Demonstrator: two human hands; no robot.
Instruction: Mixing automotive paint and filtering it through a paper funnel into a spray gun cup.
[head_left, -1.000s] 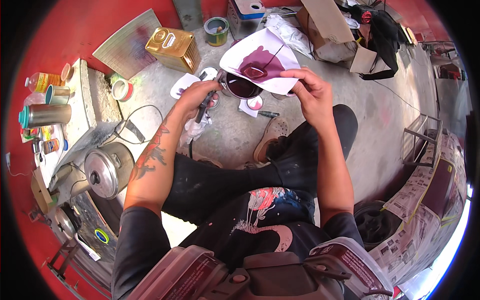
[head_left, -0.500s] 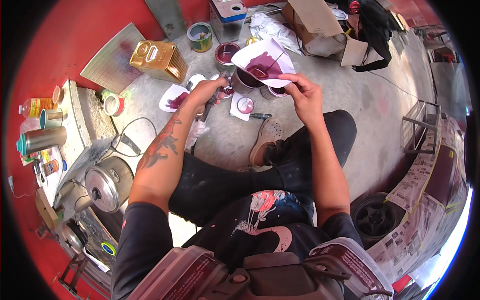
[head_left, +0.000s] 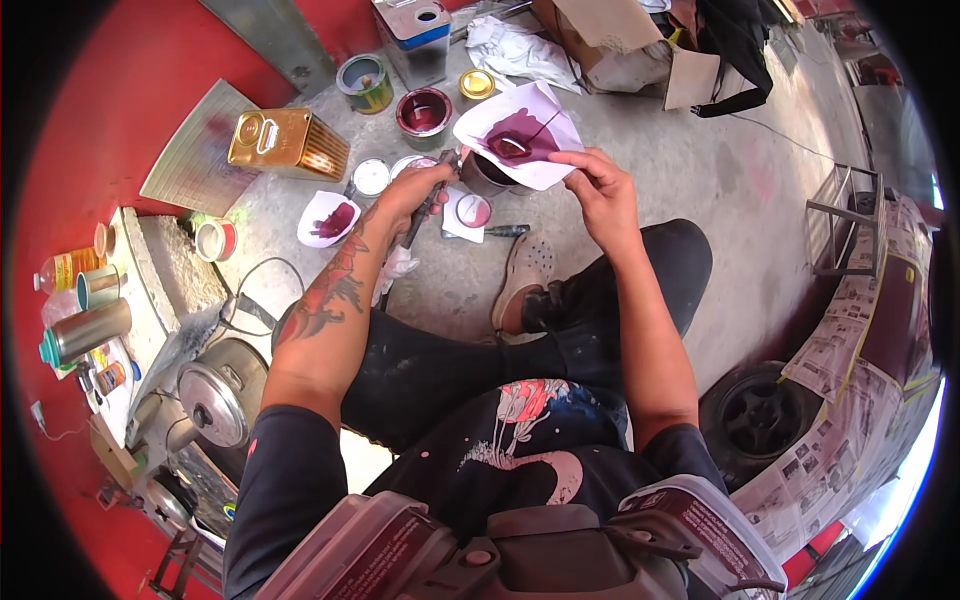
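Observation:
My left hand (head_left: 425, 195) is closed around the dark handle of what looks like a spray gun (head_left: 408, 232), a pale rag (head_left: 400, 265) hanging by its lower end. At its upper end is a dark grey cup (head_left: 487, 178); the joint is hard to see. Between thumb and fingers my right hand (head_left: 605, 195) pinches the edge of a white paper sheet (head_left: 552, 108). The sheet is tilted over the cup and hides most of its mouth. Wet dark red paint (head_left: 512, 140) coats the sheet's middle. Below the cup, a round lid (head_left: 473, 210) lies on a white paper square.
Behind stand a red paint can (head_left: 423, 112), a yellow-lidded can (head_left: 477, 84), a green-labelled can (head_left: 364, 84) and a gold tin (head_left: 288, 142). A red-stained paper (head_left: 328, 219) lies left. A lidded pot (head_left: 218, 398) stands by my left elbow; a newspaper-masked car panel (head_left: 840, 440) is right.
The view has shifted, so the floor things appear further left. The sheet has tipped, showing more of its painted face. Both hands keep their holds.

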